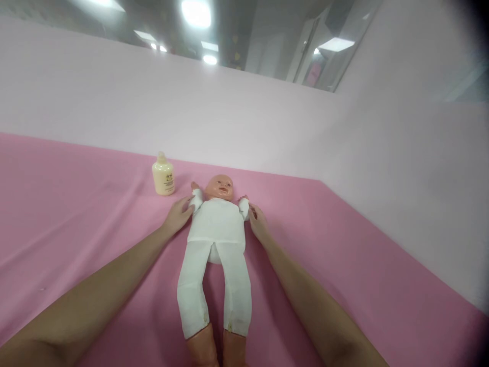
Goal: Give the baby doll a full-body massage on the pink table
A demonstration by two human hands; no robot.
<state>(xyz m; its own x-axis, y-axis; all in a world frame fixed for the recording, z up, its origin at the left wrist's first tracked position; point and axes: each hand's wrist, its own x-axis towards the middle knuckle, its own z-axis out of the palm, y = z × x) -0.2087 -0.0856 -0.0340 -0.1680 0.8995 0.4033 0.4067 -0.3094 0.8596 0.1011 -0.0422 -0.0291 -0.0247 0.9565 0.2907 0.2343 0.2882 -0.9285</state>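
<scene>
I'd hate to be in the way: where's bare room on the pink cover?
The pink cover is bare left of the bottle and between the right hand and right wall. It's crowded around the upper part of the doll, with the left hand near the bottle.

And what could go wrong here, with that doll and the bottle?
The bottle stands upright near the left hand, so a sideways sweep might knock it over. The pink cover has creases on the left; a snag there could tug it. With the left and right hand at the doll's arms, an uneven pull might twist it.
</scene>
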